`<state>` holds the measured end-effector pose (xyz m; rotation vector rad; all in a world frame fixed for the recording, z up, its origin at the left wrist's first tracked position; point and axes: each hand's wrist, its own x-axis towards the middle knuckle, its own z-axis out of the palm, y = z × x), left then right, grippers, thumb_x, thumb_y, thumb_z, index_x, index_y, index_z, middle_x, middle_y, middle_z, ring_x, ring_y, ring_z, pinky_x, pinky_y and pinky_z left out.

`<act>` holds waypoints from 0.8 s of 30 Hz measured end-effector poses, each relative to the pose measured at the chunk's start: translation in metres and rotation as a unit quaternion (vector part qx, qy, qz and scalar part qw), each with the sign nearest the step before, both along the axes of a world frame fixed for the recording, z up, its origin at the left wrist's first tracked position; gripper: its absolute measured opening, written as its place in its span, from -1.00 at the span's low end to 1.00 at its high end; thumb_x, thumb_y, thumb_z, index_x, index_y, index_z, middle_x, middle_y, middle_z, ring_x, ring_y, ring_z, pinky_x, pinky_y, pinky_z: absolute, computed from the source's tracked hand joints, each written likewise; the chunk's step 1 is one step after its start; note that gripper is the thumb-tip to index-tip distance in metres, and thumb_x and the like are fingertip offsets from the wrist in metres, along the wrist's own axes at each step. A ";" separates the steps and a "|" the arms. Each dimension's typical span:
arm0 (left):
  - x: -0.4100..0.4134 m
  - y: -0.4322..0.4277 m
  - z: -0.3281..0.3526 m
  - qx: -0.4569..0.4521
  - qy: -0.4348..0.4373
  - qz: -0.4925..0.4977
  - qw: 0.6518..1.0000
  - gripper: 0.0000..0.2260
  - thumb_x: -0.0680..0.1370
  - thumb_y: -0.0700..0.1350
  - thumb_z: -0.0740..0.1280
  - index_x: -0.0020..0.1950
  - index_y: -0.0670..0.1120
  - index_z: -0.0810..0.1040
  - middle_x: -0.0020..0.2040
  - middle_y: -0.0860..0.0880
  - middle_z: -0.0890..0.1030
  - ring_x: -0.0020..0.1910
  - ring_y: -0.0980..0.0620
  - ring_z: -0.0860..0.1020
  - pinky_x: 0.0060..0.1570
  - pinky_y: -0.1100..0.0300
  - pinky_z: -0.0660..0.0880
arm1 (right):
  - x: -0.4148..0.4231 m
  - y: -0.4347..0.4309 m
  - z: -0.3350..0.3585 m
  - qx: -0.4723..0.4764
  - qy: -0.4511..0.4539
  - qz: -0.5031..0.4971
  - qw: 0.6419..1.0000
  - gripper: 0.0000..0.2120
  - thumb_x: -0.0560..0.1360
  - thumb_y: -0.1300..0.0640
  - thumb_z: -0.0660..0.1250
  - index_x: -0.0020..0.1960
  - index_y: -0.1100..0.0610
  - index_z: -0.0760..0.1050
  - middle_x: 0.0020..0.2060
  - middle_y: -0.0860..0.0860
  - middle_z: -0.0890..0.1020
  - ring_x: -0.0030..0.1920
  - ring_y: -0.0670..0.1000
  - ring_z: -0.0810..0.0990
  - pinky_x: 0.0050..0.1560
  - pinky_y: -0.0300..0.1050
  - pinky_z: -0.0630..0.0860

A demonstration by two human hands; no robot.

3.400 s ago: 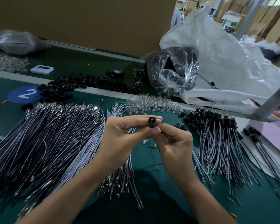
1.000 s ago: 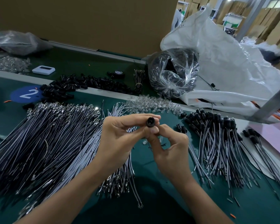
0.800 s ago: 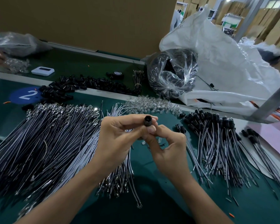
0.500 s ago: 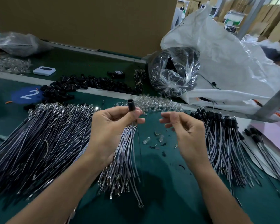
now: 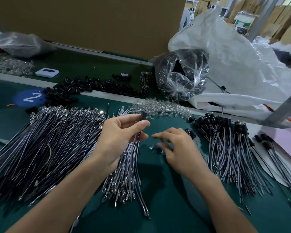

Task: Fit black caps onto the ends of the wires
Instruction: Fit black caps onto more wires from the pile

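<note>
At the far left of the green table [image 5: 166, 207] a blue round sticker [image 5: 31, 97] carries a white "2", the only writing I can read; the small white device [image 5: 47, 72] behind it has a dark screen that shows me nothing legible. Loose black caps [image 5: 84, 87] lie heaped along the pale strip just right of the sticker. In front of them the big spread of uncapped wires [image 5: 45, 145] fans toward me, metal tips pointing away. My left hand [image 5: 119, 137] is raised over a smaller bundle of wires [image 5: 126, 174]; thumb and forefinger pinch one wire just below the black cap [image 5: 144, 116] fitted on its top end, and the wire runs down past my other curled fingers. Behind that cap lies a heap of clear bulbs [image 5: 161, 107]. My right hand [image 5: 178, 148] hovers near the left one, apart from it, fingers loosely extended and holding nothing, above a few small blurred bits on the table. To its right the finished capped wires [image 5: 225, 148] lie in a pile, caps away from me. Behind them a clear bag of black parts [image 5: 181, 74] leans against a big white sack [image 5: 242, 64].
</note>
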<state>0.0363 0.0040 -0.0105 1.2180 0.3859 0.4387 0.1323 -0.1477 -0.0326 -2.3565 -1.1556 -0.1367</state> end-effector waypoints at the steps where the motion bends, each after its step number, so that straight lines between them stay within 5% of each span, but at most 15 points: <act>1: 0.000 -0.001 0.001 0.005 0.002 -0.006 1.000 -0.65 0.32 -0.12 0.48 0.08 -0.16 0.63 -0.09 -0.12 0.73 -0.36 0.07 0.63 -0.25 0.26 0.60 | -0.002 0.002 -0.002 -0.013 -0.005 0.004 1.000 -0.79 0.53 0.14 0.39 0.15 0.03 0.64 -0.04 -0.06 0.57 0.02 -0.01 0.43 0.06 -0.12 0.41; 5: -0.001 -0.003 0.003 0.017 -0.005 -0.024 1.000 -0.73 0.34 -0.09 0.46 0.01 -0.14 0.66 -0.13 -0.10 0.73 -0.38 0.07 0.62 -0.28 0.28 0.59 | -0.004 0.004 -0.003 -0.007 -0.026 -0.004 1.000 -0.93 0.51 0.14 0.41 -0.02 0.11 0.63 -0.09 -0.05 0.59 -0.01 0.01 0.49 0.01 -0.06 0.46; 8: 0.000 -0.006 0.002 0.051 -0.014 -0.022 0.998 -0.75 0.30 -0.11 0.48 -0.03 -0.09 0.68 -0.17 -0.09 0.73 -0.40 0.09 0.61 -0.28 0.29 0.59 | -0.003 0.001 0.008 0.183 0.020 -0.020 0.983 -0.91 0.49 0.27 0.42 -0.08 0.10 0.60 -0.23 -0.11 0.65 -0.19 -0.10 0.61 -0.10 -0.16 0.55; 11: 0.003 -0.009 0.000 0.122 -0.017 -0.022 0.992 -0.80 0.36 -0.23 0.51 -0.04 -0.05 0.70 -0.21 -0.01 0.73 -0.37 0.15 0.63 -0.30 0.35 0.56 | -0.004 -0.004 0.021 0.318 0.092 -0.002 0.944 -0.83 0.48 0.30 0.43 -0.05 0.04 0.62 -0.22 -0.11 0.67 -0.17 -0.06 0.66 -0.09 -0.20 0.58; 21: 0.005 -0.007 -0.008 0.229 -0.037 -0.032 0.972 -0.75 0.42 -0.32 0.50 -0.07 0.04 0.71 -0.18 0.02 0.73 -0.26 0.09 0.61 -0.20 0.27 0.56 | -0.008 -0.003 0.025 0.273 0.032 0.044 0.961 -0.77 0.43 0.45 0.41 -0.05 0.16 0.64 -0.17 -0.05 0.64 -0.12 -0.12 0.60 -0.07 -0.38 0.47; 24: 0.005 -0.006 -0.010 0.230 -0.032 -0.034 0.972 -0.74 0.42 -0.31 0.50 -0.05 0.04 0.72 -0.16 -0.05 0.73 -0.21 -0.14 0.64 -0.06 -0.01 0.61 | -0.007 -0.003 0.025 0.266 -0.011 0.050 0.963 -0.79 0.43 0.45 0.41 -0.05 0.18 0.66 -0.16 -0.03 0.64 -0.11 -0.12 0.60 -0.05 -0.34 0.49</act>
